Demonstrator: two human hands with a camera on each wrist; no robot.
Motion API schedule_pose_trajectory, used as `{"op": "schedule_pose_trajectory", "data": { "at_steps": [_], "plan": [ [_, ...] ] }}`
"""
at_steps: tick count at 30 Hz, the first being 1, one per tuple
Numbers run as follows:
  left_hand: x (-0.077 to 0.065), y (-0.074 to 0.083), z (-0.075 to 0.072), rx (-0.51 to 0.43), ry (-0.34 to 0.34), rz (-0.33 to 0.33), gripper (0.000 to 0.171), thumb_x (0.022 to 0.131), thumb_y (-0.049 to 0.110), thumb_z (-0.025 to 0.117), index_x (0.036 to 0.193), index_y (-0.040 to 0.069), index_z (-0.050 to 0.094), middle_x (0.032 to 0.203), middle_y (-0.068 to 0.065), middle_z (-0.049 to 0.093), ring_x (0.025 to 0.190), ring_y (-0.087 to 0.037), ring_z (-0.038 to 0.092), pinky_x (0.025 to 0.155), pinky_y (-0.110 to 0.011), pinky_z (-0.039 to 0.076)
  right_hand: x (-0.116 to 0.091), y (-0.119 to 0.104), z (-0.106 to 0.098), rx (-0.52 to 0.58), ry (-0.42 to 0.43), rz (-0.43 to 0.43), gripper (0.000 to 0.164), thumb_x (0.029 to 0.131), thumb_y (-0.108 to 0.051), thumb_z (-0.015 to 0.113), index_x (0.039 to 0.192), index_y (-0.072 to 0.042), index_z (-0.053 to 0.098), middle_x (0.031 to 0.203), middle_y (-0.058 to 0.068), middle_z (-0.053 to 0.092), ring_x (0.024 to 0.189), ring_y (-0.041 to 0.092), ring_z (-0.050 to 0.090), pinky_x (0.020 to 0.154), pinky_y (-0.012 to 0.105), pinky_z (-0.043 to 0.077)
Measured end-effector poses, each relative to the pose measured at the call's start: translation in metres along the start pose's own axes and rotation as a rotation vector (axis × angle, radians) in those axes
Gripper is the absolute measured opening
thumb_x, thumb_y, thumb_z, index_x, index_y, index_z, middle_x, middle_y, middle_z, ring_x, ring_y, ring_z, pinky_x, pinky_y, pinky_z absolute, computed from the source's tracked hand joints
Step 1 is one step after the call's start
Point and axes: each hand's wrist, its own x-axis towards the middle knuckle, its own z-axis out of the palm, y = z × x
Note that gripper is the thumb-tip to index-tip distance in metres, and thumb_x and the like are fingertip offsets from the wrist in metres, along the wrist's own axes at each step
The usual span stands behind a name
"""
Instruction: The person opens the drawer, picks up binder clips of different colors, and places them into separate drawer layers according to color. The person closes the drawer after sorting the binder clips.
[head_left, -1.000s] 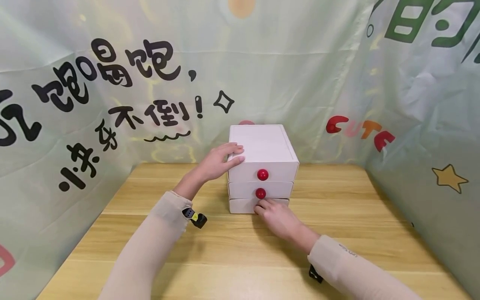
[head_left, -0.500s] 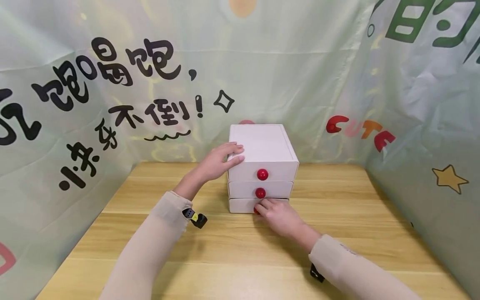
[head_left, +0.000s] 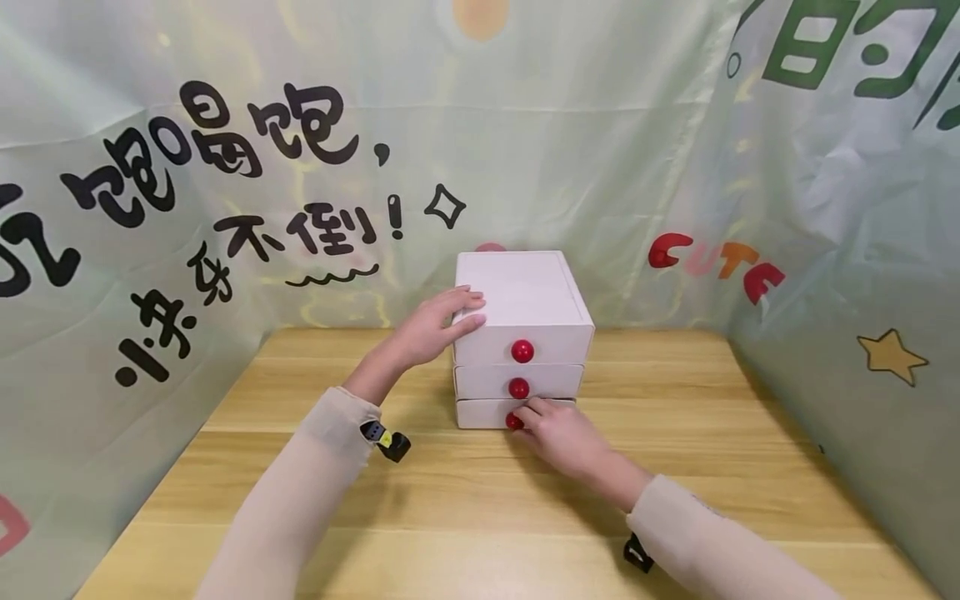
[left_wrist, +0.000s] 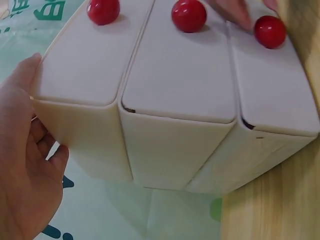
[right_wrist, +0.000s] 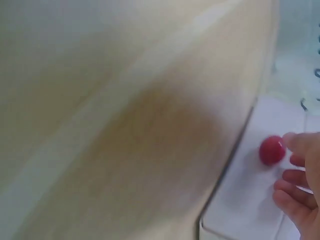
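A white three-drawer box (head_left: pixel 525 287) stands on the table, each drawer front bearing a round red knob. My left hand (head_left: pixel 429 328) rests on its top left edge, fingers lying on the top and thumb near the front edge. At the bottom drawer (head_left: pixel 483 414), my right hand (head_left: pixel 566 437) is beside the lowest red knob (left_wrist: pixel 270 32). Its thumb and fingers are spread around that knob rather than closed on it; whether a fingertip still touches is unclear. A thin dark line runs along the bottom drawer's upper edge.
The wooden table (head_left: pixel 450 517) extends on both sides and in front of the box. A pale green printed cloth (head_left: pixel 570 125) hangs behind and at the sides. Small black wrist cameras hang from both sleeves.
My right fingers have loosened from the lowest knob and drawn slightly right, uncovering more of it. The left hand stays in place on the box.
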Motion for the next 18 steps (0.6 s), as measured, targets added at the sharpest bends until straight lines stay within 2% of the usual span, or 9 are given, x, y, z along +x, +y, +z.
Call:
{"op": "schedule_pose_trajectory", "data": {
  "at_steps": [4, 8, 18],
  "plan": [
    [-0.010, -0.001, 0.002, 0.015, -0.001, 0.009, 0.056, 0.100, 0.048, 0.050, 0.146, 0.017, 0.046, 0.158, 0.000, 0.029, 0.145, -0.022, 0.024, 0.115, -0.048, 0.024, -0.011, 0.005, -0.015, 0.029, 0.004, 0.041, 0.029, 0.083, -0.022, 0.079, 0.106, -0.008, 0.070, 0.104, 0.005, 0.067, 0.095, 0.024, 0.064, 0.079, 0.040, 0.057],
    [-0.023, -0.002, 0.001, 0.016, 0.019, 0.003, 0.064, 0.098, 0.050, 0.052, 0.152, 0.020, 0.036, 0.162, -0.001, 0.018, 0.145, -0.027, 0.024, 0.112, -0.054, 0.027, -0.025, 0.011, -0.027, 0.036, 0.003, 0.077, 0.032, 0.083, -0.024, 0.079, 0.109, -0.008, 0.069, 0.108, 0.006, 0.066, 0.096, 0.024, 0.066, 0.079, 0.042, 0.057],
    [-0.056, -0.020, -0.009, 0.066, -0.004, -0.032, 0.071, 0.097, 0.059, 0.046, 0.155, 0.021, 0.030, 0.160, -0.004, 0.024, 0.145, -0.027, 0.023, 0.114, -0.053, 0.023, -0.051, 0.032, -0.049, 0.049, -0.007, 0.174, 0.034, 0.084, -0.026, 0.078, 0.113, -0.010, 0.069, 0.110, 0.007, 0.068, 0.098, 0.028, 0.067, 0.081, 0.047, 0.056]
  ]
}}
